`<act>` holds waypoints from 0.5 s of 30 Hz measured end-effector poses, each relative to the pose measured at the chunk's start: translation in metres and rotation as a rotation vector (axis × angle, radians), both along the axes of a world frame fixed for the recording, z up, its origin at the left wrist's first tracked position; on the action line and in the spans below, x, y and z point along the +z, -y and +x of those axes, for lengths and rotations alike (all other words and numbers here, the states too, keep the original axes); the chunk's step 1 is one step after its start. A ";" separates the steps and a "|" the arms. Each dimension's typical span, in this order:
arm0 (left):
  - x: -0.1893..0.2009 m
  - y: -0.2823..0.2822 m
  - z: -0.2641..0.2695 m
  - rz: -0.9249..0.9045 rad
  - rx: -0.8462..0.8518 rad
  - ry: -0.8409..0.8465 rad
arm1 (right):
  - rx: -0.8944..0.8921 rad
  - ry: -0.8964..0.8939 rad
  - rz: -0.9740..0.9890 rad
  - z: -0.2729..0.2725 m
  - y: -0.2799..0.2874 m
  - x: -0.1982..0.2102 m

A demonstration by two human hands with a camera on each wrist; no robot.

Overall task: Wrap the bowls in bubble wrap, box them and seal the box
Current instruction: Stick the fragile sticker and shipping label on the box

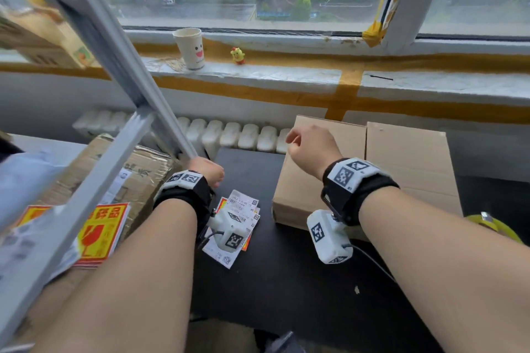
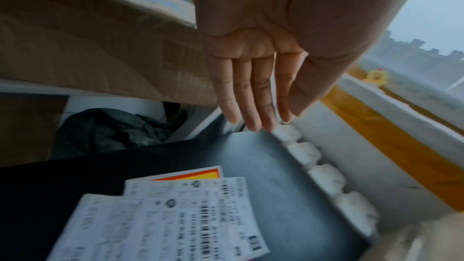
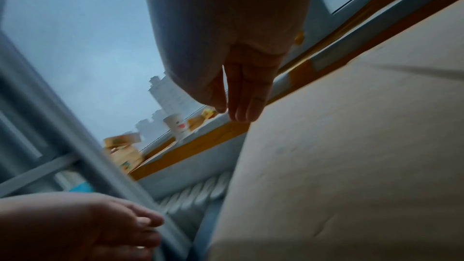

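Observation:
A plain cardboard box (image 1: 372, 169) with its top flaps down sits on the black table (image 1: 286, 281) at the right; it also fills the right wrist view (image 3: 351, 166). My right hand (image 1: 309, 146) hovers over the box's left part, fingers relaxed and holding nothing (image 3: 241, 90). My left hand (image 1: 206, 170) is at the table's far left edge beside the foot of a metal shelf post, fingers straight and empty (image 2: 256, 94). No bowls or bubble wrap show in any view.
Shipping labels (image 1: 238, 218) lie on the table below my left wrist. Red-and-yellow fragile stickers (image 1: 100, 235) and a taped carton (image 1: 137, 175) sit on the grey shelf frame (image 1: 114, 51) at left. A yellow tape roll (image 1: 496, 226) is at the right edge. A radiator (image 1: 229, 135) runs behind.

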State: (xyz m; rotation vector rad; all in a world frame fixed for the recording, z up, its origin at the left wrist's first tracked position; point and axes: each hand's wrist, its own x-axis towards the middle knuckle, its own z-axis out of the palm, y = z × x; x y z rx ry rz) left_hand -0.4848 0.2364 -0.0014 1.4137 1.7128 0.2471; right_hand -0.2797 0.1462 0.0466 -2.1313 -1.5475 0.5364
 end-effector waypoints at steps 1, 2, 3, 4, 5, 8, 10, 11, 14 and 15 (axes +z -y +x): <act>-0.006 0.001 -0.007 -0.005 0.005 -0.015 | 0.033 -0.007 -0.012 -0.012 -0.005 -0.002; -0.013 0.001 -0.014 -0.012 0.012 -0.030 | 0.067 -0.010 -0.031 -0.025 -0.008 -0.005; -0.020 0.001 -0.020 -0.020 0.024 -0.045 | 0.102 -0.010 -0.054 -0.038 -0.011 -0.009; -0.026 0.002 -0.025 -0.032 0.036 -0.057 | 0.137 -0.013 -0.082 -0.050 -0.014 -0.014; -0.034 0.001 -0.031 -0.041 0.052 -0.071 | 0.172 -0.029 -0.113 -0.062 -0.016 -0.018; -0.068 -0.006 -0.045 -0.080 0.069 -0.106 | 0.285 -0.087 -0.244 -0.094 -0.021 -0.030; -0.074 0.000 -0.045 -0.093 0.040 -0.126 | 0.337 -0.067 -0.342 -0.108 -0.024 -0.044; -0.073 0.003 -0.044 -0.091 0.006 -0.134 | 0.354 -0.036 -0.390 -0.114 -0.025 -0.052; -0.078 0.004 -0.041 -0.099 -0.063 -0.153 | 0.423 0.088 -0.552 -0.122 -0.024 -0.077; -0.081 0.002 -0.041 -0.101 -0.068 -0.155 | 0.447 0.120 -0.614 -0.123 -0.023 -0.083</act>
